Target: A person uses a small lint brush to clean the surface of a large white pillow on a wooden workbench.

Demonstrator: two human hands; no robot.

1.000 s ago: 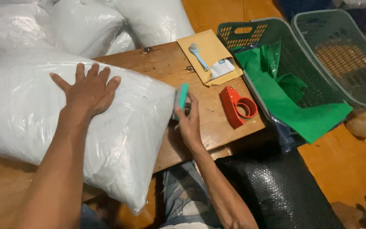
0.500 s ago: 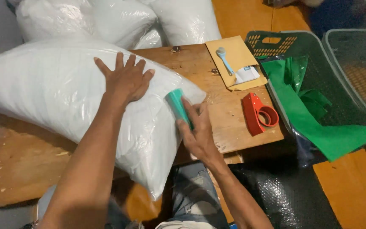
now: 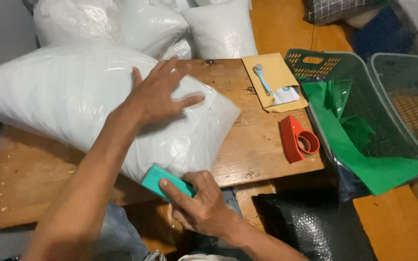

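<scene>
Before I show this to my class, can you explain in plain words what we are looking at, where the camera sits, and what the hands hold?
There is no machine: a person works with bare hands, filmed by a camera worn on their head, looking down. The left hand presses flat on a large white pillow in clear plastic lying on a wooden table. The right hand holds a small teal block at the table's near edge. Also on the table: a red tape dispenser and a brown envelope. Beside it, a basket holds green fabric.

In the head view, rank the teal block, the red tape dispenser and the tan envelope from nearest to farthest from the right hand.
1. teal block: held in the right hand, at the table's near edge.
2. red tape dispenser: to the right, on the wooden table.
3. tan envelope: far right corner of the table.
</scene>
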